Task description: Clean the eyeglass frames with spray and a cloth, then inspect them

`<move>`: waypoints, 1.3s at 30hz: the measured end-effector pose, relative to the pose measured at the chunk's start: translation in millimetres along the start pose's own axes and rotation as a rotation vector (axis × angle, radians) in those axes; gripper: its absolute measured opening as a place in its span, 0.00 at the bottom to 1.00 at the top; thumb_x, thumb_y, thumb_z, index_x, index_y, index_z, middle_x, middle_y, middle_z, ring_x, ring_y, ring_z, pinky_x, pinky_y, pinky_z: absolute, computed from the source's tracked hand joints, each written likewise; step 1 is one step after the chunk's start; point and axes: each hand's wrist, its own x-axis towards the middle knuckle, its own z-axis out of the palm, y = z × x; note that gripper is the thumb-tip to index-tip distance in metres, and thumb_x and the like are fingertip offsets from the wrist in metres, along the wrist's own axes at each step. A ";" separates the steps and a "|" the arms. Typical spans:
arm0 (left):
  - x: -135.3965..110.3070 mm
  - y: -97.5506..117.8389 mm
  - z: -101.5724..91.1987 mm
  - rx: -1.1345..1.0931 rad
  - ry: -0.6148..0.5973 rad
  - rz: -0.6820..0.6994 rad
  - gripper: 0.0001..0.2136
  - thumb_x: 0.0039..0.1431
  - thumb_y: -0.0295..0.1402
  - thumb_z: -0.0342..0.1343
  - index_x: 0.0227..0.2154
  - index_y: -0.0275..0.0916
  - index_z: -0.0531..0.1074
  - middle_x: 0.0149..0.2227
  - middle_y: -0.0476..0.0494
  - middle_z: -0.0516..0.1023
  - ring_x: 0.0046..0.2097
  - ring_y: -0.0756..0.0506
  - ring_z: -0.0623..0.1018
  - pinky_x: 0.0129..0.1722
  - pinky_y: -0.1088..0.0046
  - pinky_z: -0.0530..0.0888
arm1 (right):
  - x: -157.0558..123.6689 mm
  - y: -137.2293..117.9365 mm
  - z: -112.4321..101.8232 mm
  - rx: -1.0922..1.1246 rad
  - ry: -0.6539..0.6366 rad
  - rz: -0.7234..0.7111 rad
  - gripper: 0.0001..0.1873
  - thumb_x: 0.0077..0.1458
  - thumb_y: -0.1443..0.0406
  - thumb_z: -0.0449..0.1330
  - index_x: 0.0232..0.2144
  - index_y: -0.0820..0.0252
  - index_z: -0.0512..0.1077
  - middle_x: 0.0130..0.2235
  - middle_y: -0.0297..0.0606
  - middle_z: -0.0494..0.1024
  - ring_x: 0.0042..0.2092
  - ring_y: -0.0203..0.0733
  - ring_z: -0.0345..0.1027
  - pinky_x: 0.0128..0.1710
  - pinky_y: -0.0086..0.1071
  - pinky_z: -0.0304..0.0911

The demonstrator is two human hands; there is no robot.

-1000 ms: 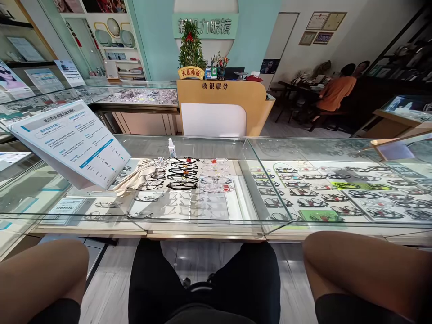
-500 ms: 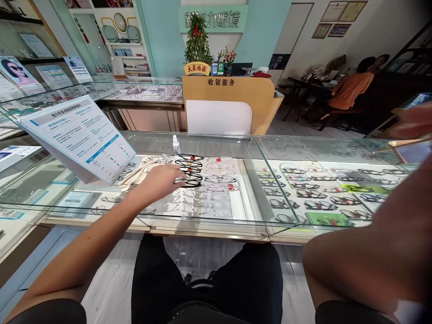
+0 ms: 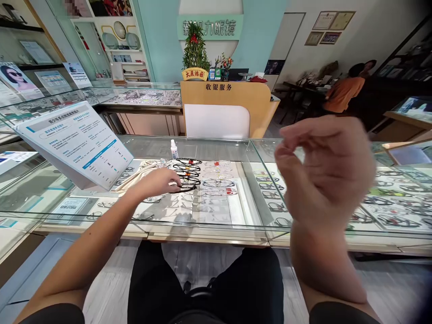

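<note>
My left hand [image 3: 158, 182] reaches out over the glass counter top [image 3: 216, 225]. Its fingers are closed on the left end of the nearest black glasses frame [image 3: 187, 188]. This frame is the front one in a short row of black frames [image 3: 187, 170]. A column of clear frames [image 3: 218, 180] lies just to their right. A beige cloth [image 3: 133, 177] lies under my left wrist. My right hand [image 3: 326, 171] is raised in the air close to the camera. It is slightly blurred, its fingers are curled with thumb and forefinger near each other, and nothing shows in them.
A small spray bottle [image 3: 173, 148] stands behind the frames. A slanted printed sign [image 3: 76, 141] rises at the left. Many glasses lie inside the display case [image 3: 381, 202]. A wooden cashier desk [image 3: 229, 108] is beyond, and a person in orange [image 3: 340, 92] sits far right.
Both arms have come up from my lap. My left hand reached to the black frames and closed on the nearest one. My right hand rose from the right edge to the centre.
</note>
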 end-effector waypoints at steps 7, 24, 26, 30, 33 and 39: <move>61.8 6.9 -18.3 -0.878 0.597 0.110 0.19 0.51 0.52 0.77 0.32 0.41 0.82 0.41 0.43 0.84 0.42 0.44 0.79 0.45 0.67 0.75 | -9.1 102.8 77.7 -0.093 -0.207 0.061 0.08 0.73 0.62 0.55 0.44 0.53 0.75 0.39 0.38 0.79 0.40 0.45 0.71 0.43 0.40 0.69; 120.0 23.5 46.2 -1.295 0.566 0.012 0.29 0.38 0.56 0.83 0.32 0.39 0.80 0.33 0.49 0.82 0.34 0.49 0.77 0.40 0.69 0.77 | -61.1 172.4 128.5 0.115 -0.376 0.439 0.19 0.70 0.47 0.60 0.39 0.54 0.75 0.24 0.27 0.68 0.27 0.39 0.60 0.32 0.34 0.54; 120.6 20.7 45.9 -1.241 0.602 0.013 0.29 0.40 0.58 0.81 0.32 0.39 0.80 0.33 0.48 0.82 0.35 0.48 0.77 0.40 0.69 0.77 | -60.1 176.9 125.0 0.080 -0.329 0.447 0.19 0.70 0.47 0.60 0.40 0.55 0.77 0.24 0.27 0.68 0.27 0.39 0.61 0.31 0.35 0.55; 121.4 16.0 46.9 -1.126 0.633 0.034 0.26 0.46 0.59 0.78 0.32 0.40 0.82 0.33 0.46 0.83 0.36 0.46 0.78 0.42 0.67 0.77 | -57.5 183.7 114.4 -0.201 -0.185 0.387 0.18 0.73 0.50 0.59 0.44 0.56 0.81 0.24 0.31 0.73 0.26 0.41 0.64 0.32 0.37 0.57; 121.7 16.2 50.1 -1.112 0.608 0.045 0.26 0.48 0.59 0.77 0.34 0.40 0.84 0.34 0.44 0.85 0.37 0.46 0.78 0.42 0.67 0.76 | -55.8 186.1 108.2 -0.412 -0.100 0.267 0.18 0.76 0.52 0.57 0.46 0.55 0.81 0.30 0.37 0.81 0.31 0.46 0.72 0.36 0.40 0.61; 122.2 18.6 55.8 -1.121 0.595 0.047 0.24 0.50 0.57 0.76 0.34 0.40 0.84 0.34 0.45 0.84 0.36 0.46 0.78 0.40 0.69 0.76 | -58.2 183.0 111.7 -0.444 0.024 0.131 0.16 0.77 0.51 0.57 0.54 0.54 0.73 0.50 0.49 0.87 0.51 0.56 0.80 0.52 0.49 0.72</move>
